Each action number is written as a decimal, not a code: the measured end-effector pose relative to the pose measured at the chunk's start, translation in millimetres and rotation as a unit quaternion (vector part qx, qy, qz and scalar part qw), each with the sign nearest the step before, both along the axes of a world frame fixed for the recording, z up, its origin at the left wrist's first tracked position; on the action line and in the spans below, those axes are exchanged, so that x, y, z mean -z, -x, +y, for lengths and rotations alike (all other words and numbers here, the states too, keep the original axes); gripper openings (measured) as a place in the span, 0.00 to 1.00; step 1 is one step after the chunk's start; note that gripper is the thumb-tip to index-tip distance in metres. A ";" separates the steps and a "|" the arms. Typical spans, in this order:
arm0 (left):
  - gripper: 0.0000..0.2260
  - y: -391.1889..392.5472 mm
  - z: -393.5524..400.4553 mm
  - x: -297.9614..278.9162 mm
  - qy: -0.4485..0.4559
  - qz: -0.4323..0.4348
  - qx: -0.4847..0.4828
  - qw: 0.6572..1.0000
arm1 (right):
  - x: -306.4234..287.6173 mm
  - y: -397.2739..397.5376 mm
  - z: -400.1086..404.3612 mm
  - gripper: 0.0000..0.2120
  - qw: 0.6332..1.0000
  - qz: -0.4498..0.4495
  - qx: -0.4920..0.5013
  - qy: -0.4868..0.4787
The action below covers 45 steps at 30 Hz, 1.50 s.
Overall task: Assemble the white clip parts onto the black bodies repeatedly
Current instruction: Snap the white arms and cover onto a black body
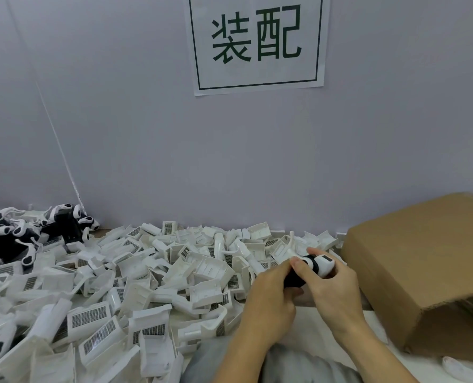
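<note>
Both my hands meet low right: left hand (271, 294) grips the black body (294, 280), right hand (337, 283) curls round the white clip (323, 265) at its top end, the two parts touching. One body, one clip held. Too many loose white clips (136, 286) to count cover the table, assembled units (22, 233) heaped far left. A cardboard box (423, 261) sits just right of my hands, a sign (257, 42) on the wall.
</note>
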State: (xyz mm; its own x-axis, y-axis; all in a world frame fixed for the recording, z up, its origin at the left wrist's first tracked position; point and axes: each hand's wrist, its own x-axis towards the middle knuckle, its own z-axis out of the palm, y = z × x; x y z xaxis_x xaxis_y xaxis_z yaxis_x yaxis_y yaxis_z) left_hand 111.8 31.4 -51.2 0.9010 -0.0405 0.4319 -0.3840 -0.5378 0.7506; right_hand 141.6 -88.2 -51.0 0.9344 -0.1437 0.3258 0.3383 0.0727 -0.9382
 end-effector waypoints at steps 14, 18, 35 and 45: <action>0.13 -2.5 13.5 -22.0 0.541 0.122 -0.080 0.828 | 10.7 -1.7 1.0 0.15 0.992 0.074 -0.101 0.009; 0.15 -0.1 18.0 -28.8 0.623 0.127 -0.033 0.771 | 9.9 -0.6 4.8 0.14 0.991 0.091 -0.100 0.007; 0.12 1.4 15.7 -20.4 0.616 0.148 0.019 0.774 | 6.2 10.4 6.9 0.12 0.962 0.100 -0.253 0.027; 0.11 1.9 11.7 -15.9 0.540 0.146 0.041 0.828 | 8.0 7.5 11.8 0.09 0.958 0.128 -0.257 0.015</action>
